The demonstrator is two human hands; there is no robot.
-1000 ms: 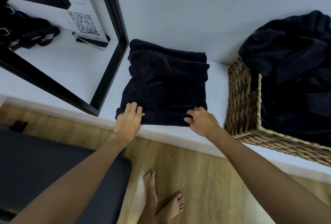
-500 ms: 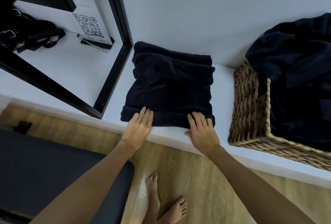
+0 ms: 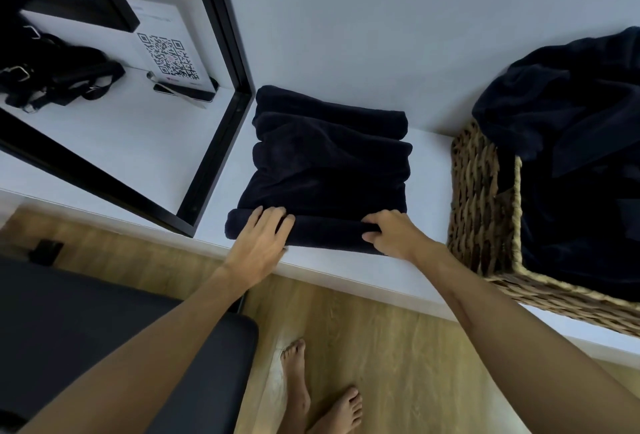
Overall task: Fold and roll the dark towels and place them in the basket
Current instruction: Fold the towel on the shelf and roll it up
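Note:
A folded dark towel (image 3: 329,163) lies on the white shelf (image 3: 346,267), its near edge turned into a short roll (image 3: 325,231). My left hand (image 3: 258,246) rests flat on the roll's left part, fingers spread over it. My right hand (image 3: 394,234) curls its fingers around the roll's right end. A woven basket (image 3: 481,205) stands to the right on the same shelf, with more dark towels (image 3: 571,156) heaped in it and spilling above its rim.
A black metal frame (image 3: 221,114) borders the towel on the left. Inside the frame lie a QR-code card (image 3: 166,52) and black straps (image 3: 52,76). Below are the wooden floor, my bare feet (image 3: 318,395) and a dark bench (image 3: 86,329).
Both hands have rolled the towel's near edge a little further from me. My right hand's fingers went from flat to curled around the roll.

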